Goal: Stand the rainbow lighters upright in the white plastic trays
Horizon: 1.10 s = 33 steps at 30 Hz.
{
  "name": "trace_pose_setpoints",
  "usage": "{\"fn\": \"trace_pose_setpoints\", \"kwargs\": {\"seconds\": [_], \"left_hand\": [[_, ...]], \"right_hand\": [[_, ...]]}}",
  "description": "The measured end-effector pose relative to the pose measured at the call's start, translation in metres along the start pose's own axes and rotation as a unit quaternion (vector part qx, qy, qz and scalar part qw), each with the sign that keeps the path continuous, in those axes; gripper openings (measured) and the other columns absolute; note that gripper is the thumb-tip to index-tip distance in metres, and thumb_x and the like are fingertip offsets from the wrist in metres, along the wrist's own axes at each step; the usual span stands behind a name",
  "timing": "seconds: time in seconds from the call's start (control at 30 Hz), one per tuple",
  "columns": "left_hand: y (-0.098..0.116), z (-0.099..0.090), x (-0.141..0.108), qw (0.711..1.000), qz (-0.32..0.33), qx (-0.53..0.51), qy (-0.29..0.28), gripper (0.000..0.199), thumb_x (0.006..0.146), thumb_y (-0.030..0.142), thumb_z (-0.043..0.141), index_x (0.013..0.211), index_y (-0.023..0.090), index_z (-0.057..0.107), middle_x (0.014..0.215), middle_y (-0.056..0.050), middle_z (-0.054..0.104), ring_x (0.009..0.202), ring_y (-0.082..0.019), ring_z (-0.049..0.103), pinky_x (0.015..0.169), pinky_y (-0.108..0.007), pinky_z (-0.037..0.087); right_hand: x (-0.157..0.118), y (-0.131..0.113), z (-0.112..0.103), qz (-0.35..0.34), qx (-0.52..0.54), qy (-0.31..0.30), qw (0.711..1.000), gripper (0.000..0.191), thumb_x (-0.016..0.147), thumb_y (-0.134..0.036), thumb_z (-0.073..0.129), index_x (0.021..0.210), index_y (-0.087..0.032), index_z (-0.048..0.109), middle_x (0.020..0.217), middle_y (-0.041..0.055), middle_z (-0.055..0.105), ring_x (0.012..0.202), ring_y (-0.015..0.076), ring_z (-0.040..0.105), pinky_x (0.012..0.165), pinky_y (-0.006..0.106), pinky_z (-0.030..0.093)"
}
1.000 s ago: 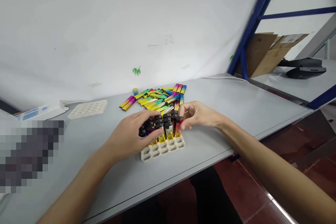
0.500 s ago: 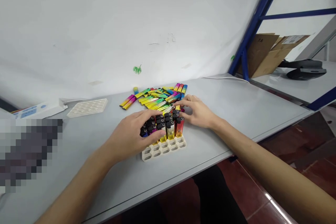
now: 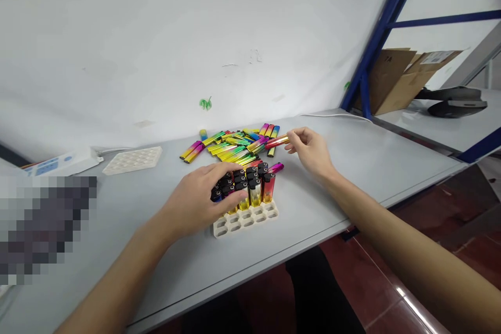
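In the head view, a cream tray with oval slots [image 3: 246, 221] holds several upright lighters [image 3: 255, 193] with black tops and red, clear-yellow and dark bodies. My left hand [image 3: 198, 198] curves round the left side of this group, thumb across the front row and fingers behind; it partly hides them. My right hand [image 3: 309, 148] is to the right of the tray, above the table, pinching one end of a shiny red-and-gold lighter sleeve [image 3: 277, 141]. Behind the tray lies a heap of metallic multicoloured lighter sleeves [image 3: 230, 148]. One magenta sleeve [image 3: 276, 167] rests just behind the tray's right end.
A second cream tray [image 3: 133, 160] lies at the back left, near a white box with blue print [image 3: 58, 162]. The white wall [image 3: 235, 36] rises behind the grey table [image 3: 313, 235]. Blue metal framing [image 3: 376, 47] and a cardboard box [image 3: 407, 81] stand at right.
My right hand has moved from behind the lighters to the right and back, and now has a red-and-gold lighter sleeve in its fingers. My left hand has stayed at the lighters.
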<state>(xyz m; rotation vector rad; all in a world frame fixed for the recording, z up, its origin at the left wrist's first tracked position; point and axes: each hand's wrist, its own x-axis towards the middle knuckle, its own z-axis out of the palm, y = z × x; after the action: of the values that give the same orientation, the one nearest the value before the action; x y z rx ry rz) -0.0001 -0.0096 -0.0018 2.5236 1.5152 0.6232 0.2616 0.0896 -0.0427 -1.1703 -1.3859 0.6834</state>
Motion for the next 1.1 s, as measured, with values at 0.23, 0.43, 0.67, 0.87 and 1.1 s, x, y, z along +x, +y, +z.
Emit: {"fn": "trace_pose_setpoints", "kwargs": {"seconds": [0.23,0.43,0.67,0.87,1.1], "left_hand": [[-0.004,0.001,-0.001,1.000,-0.001,0.009,0.004,0.046,0.089,0.059,0.053,0.124,0.030,0.059,0.119,-0.002,0.071,0.104,-0.025,0.066,0.087,-0.040,0.054],[-0.005,0.003,-0.001,1.000,0.004,0.018,0.012,0.046,0.089,0.059,0.052,0.124,0.029,0.060,0.117,-0.002,0.072,0.102,-0.025,0.067,0.086,-0.038,0.054],[-0.003,0.001,-0.001,1.000,-0.005,0.021,0.005,0.046,0.090,0.060,0.051,0.123,0.030,0.059,0.117,-0.001,0.072,0.101,-0.024,0.068,0.084,-0.036,0.054],[-0.006,0.002,-0.001,1.000,-0.004,0.024,0.006,0.046,0.090,0.060,0.052,0.124,0.030,0.057,0.119,-0.001,0.071,0.102,-0.024,0.067,0.084,-0.036,0.053],[-0.003,0.001,0.000,0.999,-0.001,0.036,0.006,0.045,0.089,0.058,0.053,0.124,0.029,0.058,0.115,-0.002,0.072,0.099,-0.024,0.068,0.083,-0.035,0.054]], "right_hand": [[0.007,0.000,-0.002,0.152,0.250,-0.012,0.956,0.020,0.078,-0.028,0.072,0.075,-0.019,0.054,0.079,0.0048,0.070,0.070,0.0140,0.068,0.069,0.027,0.057],[0.008,-0.004,-0.005,0.186,0.344,-0.060,0.918,0.011,0.078,-0.019,0.069,0.079,-0.018,0.058,0.093,0.0058,0.070,0.079,0.0118,0.067,0.077,0.023,0.059],[0.001,-0.009,-0.003,0.210,0.349,-0.181,0.895,0.018,0.070,-0.009,0.064,0.087,-0.015,0.060,0.082,0.0029,0.063,0.079,0.0136,0.066,0.074,0.025,0.056],[-0.001,-0.010,-0.003,0.221,0.301,-0.175,0.911,0.029,0.065,-0.012,0.054,0.093,-0.018,0.052,0.073,0.0013,0.064,0.050,0.0081,0.046,0.043,0.022,0.034],[0.002,-0.009,-0.002,0.185,0.249,-0.139,0.941,0.023,0.074,-0.031,0.056,0.096,-0.023,0.054,0.055,-0.0062,0.046,0.046,0.0110,0.043,0.040,0.021,0.028]]}}
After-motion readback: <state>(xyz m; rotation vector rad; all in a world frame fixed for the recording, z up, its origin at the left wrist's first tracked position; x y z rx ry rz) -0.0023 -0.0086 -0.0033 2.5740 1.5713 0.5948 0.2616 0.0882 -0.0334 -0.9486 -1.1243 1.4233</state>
